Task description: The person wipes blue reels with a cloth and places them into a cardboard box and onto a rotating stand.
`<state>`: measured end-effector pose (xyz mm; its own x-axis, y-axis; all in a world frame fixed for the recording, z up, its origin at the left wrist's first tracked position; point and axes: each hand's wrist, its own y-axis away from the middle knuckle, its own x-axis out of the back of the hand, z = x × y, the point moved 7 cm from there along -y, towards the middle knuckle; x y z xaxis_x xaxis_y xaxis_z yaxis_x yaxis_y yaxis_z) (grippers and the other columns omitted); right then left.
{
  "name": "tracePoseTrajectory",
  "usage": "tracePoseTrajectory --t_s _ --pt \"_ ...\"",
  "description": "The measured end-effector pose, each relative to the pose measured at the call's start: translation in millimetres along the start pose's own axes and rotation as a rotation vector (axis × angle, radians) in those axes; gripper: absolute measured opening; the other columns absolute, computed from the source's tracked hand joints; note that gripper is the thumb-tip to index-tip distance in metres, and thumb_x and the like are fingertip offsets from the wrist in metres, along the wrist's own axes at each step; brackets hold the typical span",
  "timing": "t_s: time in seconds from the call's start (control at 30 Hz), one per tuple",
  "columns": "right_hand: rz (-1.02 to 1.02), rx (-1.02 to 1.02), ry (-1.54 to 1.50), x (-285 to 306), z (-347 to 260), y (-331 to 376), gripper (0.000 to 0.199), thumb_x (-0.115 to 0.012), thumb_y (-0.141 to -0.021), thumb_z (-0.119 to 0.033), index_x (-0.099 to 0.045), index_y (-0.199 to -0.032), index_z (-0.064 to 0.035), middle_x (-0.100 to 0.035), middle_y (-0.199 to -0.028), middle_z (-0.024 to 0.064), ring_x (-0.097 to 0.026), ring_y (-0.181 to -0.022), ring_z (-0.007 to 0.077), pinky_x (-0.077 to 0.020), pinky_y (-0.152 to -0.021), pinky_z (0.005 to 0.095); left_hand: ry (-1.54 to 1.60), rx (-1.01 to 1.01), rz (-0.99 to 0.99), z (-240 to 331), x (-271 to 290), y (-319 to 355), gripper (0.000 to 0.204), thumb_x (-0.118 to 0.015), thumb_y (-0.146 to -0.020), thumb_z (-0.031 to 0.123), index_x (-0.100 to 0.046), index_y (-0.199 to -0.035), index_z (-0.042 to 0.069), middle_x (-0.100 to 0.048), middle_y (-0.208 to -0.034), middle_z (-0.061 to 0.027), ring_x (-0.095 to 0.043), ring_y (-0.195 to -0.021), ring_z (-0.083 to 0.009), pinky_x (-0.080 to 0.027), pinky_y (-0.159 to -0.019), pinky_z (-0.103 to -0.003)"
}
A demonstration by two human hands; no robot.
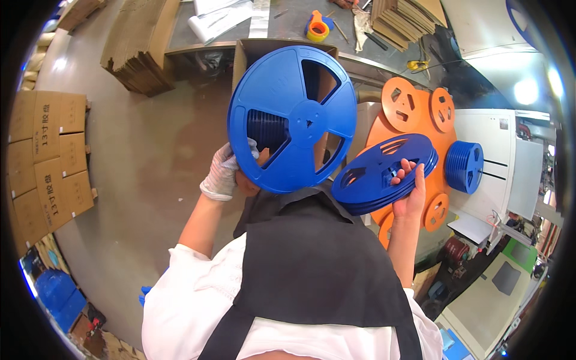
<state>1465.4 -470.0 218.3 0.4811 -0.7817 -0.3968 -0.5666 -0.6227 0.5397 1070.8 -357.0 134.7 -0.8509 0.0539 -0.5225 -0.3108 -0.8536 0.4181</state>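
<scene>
A large blue plastic reel (pixel 270 84) faces me at the centre, in front of an open cardboard box (pixel 240 60). More blue reels show through its windows, stacked behind it. My left hand (pixel 225 171), in a whitish glove, grips the reel's lower left rim, with some fingers hidden behind it. To the right, a short stack of blue reels (pixel 369 168) is tilted in my right hand (pixel 411 189). That hand is bare, its fingers reaching over the upper reel near the hub and its palm against the rim.
An orange rotary stand (pixel 441 156) with round orange discs (pixel 399 103) is at the right, holding another blue reel stack (pixel 462 167). A workbench (pixel 282 27) carries an orange tape dispenser (pixel 318 27) and flat cardboard (pixel 402 21). Stacked cartons (pixel 51 162) stand far left.
</scene>
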Motion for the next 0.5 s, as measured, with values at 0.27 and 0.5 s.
tracePoseTrajectory --t_s 0.27,0.5 --pt "0.046 -0.025 0.070 1 5 1 0.039 -0.047 -0.097 -0.037 -0.055 -0.114 -0.0027 -0.065 -0.102 0.0107 -0.064 -0.080 0.0182 -0.0559 -0.070 0.0308 0.234 -0.033 0.045 -17 32 -10 0.042 -0.074 -0.076 0.016 -0.059 -0.111 -0.001 -0.062 -0.091 -0.0070 -0.061 -0.087 -0.0166 -0.052 -0.081 -0.027" --pt "0.008 0.001 0.187 -4 5 2 0.043 -0.043 -0.098 -0.039 -0.049 -0.122 -0.0042 -0.064 -0.100 0.0139 -0.064 -0.081 0.0204 -0.0546 -0.073 0.0335 0.247 -0.059 0.168 -30 59 -19 0.031 -0.067 -0.081 0.008 -0.059 -0.110 0.000 -0.063 -0.093 -0.0067 -0.061 -0.084 -0.0162 -0.052 -0.080 -0.027"
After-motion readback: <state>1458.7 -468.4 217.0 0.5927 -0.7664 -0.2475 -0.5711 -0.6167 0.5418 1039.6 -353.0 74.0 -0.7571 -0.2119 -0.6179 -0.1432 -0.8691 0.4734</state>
